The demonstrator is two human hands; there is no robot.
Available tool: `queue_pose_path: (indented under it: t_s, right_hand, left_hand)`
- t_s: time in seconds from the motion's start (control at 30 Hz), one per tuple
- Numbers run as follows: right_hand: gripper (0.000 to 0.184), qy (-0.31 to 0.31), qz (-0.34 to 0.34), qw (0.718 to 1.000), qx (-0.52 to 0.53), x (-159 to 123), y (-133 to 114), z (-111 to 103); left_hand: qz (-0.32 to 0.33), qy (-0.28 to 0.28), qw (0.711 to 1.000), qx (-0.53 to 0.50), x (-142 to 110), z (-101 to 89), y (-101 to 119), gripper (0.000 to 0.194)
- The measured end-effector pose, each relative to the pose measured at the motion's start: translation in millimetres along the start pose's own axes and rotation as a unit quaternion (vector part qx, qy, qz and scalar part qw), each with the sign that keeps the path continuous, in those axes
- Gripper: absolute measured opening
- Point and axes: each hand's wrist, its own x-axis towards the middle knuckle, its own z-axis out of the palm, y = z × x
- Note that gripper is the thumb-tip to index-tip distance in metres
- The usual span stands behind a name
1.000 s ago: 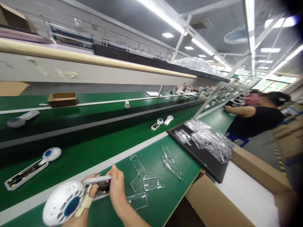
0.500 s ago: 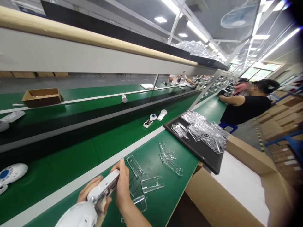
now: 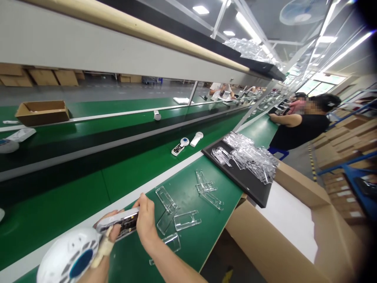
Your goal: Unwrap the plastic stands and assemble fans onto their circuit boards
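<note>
My left hand (image 3: 103, 247) and right hand (image 3: 145, 220) close firmly around the white plastic handheld device (image 3: 116, 222) at seven o'clock. It should handle light and stiff, best held by its slim edges, clear of the exposed circuit board, with clear acrylic stands (image 3: 187, 220) at one o'clock.

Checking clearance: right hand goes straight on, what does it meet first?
The white edge strip of the green bench, just past the right hand's fingertips; the hand grips a white device. Depth is unclear, so it may pass above.
</note>
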Motion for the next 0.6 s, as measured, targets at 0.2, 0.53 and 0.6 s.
queue_pose_path:
  t_s: [0.2,0.53,0.6]
  right_hand:
    - [0.053,0.013,0.006,0.989,-0.146,24.3,20.5,4.1]
    - [0.022,-0.021,0.033,0.821,-0.569,25.6,42.1,-115.2]
    - [0.027,-0.034,0.029,0.756,-0.653,28.4,52.0,-117.4]
  left_hand:
    - [-0.031,0.026,0.999,0.000,24.5,12.2,-4.6,0.041]
    - [-0.064,0.079,0.983,0.156,148.5,-77.9,19.9,0.045]
    - [-0.052,0.113,0.962,0.241,158.0,-114.5,38.9,0.049]
